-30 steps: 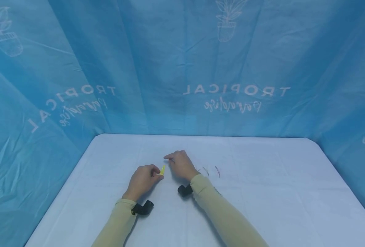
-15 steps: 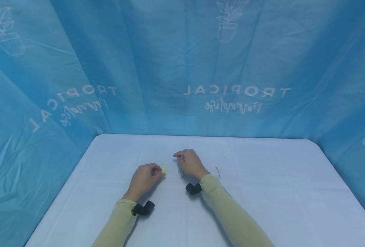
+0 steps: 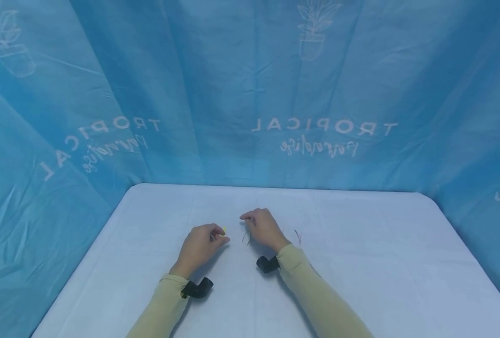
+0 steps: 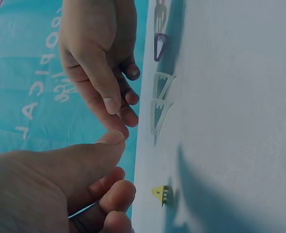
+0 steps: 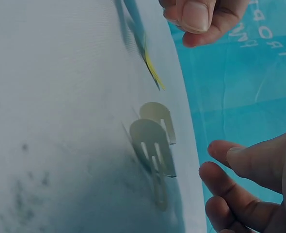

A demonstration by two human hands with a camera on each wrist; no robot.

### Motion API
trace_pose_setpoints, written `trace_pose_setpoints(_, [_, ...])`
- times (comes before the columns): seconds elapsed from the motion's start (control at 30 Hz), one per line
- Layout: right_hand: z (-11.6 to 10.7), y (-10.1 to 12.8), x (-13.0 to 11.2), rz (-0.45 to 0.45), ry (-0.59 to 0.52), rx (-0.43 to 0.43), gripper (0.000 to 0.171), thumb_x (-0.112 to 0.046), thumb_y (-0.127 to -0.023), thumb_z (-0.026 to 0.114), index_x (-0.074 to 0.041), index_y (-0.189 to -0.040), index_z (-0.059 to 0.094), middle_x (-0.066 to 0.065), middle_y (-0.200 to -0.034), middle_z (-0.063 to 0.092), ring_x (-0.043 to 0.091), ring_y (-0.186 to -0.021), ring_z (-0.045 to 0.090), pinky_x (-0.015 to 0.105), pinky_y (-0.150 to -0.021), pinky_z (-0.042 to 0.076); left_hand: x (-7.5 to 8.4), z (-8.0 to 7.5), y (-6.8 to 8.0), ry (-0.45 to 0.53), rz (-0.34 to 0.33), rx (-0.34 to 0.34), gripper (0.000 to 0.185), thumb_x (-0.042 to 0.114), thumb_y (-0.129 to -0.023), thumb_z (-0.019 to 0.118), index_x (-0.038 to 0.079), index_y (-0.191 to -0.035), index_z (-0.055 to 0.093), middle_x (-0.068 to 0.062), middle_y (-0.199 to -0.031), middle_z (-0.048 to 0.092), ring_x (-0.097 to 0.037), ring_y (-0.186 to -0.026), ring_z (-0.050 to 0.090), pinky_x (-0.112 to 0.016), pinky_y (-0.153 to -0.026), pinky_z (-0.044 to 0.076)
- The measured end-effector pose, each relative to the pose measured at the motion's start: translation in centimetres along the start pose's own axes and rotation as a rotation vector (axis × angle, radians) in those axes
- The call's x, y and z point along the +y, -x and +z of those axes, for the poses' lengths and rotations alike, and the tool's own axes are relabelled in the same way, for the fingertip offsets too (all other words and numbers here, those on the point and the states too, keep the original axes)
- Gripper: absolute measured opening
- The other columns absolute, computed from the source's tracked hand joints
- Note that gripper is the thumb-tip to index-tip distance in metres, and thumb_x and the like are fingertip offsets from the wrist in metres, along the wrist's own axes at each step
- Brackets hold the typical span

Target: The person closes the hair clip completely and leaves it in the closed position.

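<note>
A small yellow hair clip (image 4: pixel 160 194) stands on the white table, spread in a V. My left hand (image 3: pixel 203 246) hovers beside it, thumb and fingers apart and nothing between them; in the head view it mostly covers the clip. To the right stand two pale slotted hair clips (image 5: pixel 149 138), one close behind the other. My right hand (image 3: pixel 266 230) is over their far side, thumb tip near the index finger, with no object visible in it. In the left wrist view the fingertips of both hands overlap above the table.
Farther right on the table (image 3: pixel 372 263) a purple hair clip (image 4: pixel 159 47) stands in line with the pale ones, with another pinkish one beyond it. Blue printed curtains (image 3: pixel 216 94) hang behind and at both sides. Each wrist wears a black camera (image 3: pixel 198 287).
My left hand has let go of the yellow clip, its thumb and fingers parting. My right hand has shifted right, and the pale clips now show to its left.
</note>
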State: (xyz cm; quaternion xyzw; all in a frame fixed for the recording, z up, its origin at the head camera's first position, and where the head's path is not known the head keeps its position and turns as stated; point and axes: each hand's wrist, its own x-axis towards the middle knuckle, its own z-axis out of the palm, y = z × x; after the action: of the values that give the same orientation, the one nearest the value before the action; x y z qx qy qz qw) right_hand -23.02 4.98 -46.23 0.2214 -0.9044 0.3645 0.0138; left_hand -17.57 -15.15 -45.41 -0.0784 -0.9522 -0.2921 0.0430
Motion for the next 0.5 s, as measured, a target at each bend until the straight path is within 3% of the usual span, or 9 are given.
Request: trace_pose_setpoints(0.5, [0.5,0.7,1.0,-0.007,0.033,-0.021,0.02,-0.006,-0.097,0.061,-0.005,-0.11,0.076,0.012,-0.107,0.073,0.032,-0.105,0.062,0.049,-0.096,0.046,1.5,1.0,-0.6,-0.02,0.067,-0.037,0.018,0.024,-0.086,0.081,0.01,-0.094,0.074,0.007,-0.072,0.062,-0.008,-0.065,0.053,-0.03,-0.063,0.047])
